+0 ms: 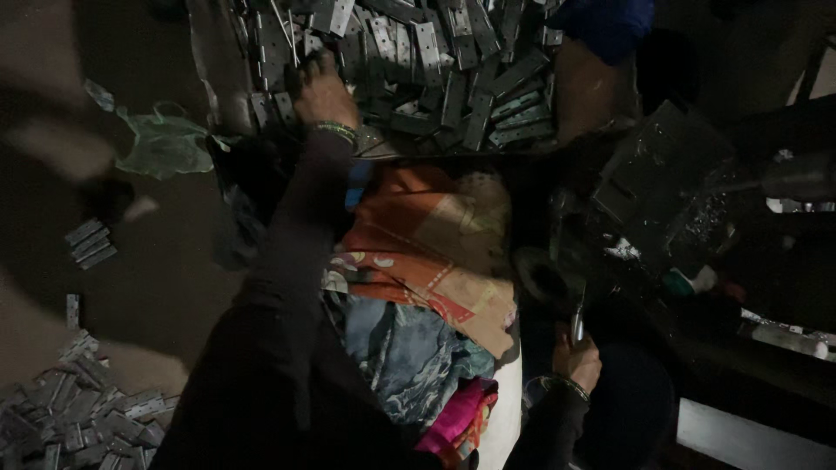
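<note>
Darkness covers most of this downward view from a head camera, with a dim floor (174, 278) on the left. Across the top lies a large heap of flat metal hinges (453, 78), grey and overlapping, many with rows of screw holes. Below the heap, in the middle, sits a bundle of patterned cloth (427, 261) in orange, blue and pink. To the right stands a dark machine (662, 191) with a tilted metal plate, its details hard to make out. At the bottom left a second, smaller pile of hinges (78, 409) rests on the floor, and a few loose hinges (90, 243) lie apart higher up on the left. A crumpled pale green plastic bag (161, 144) lies near the left edge of the big heap.

The person's left hand (320, 87), dark-sleeved with a bangle at the wrist, reaches forward and rests on the near edge of the large heap, fingers down among the hinges; whether its grip is closed on one cannot be told. The right hand (576, 359), also wearing a bangle, is low on the right, its grip clamped around a thin metal lever (578, 324) rising towards the machine.
</note>
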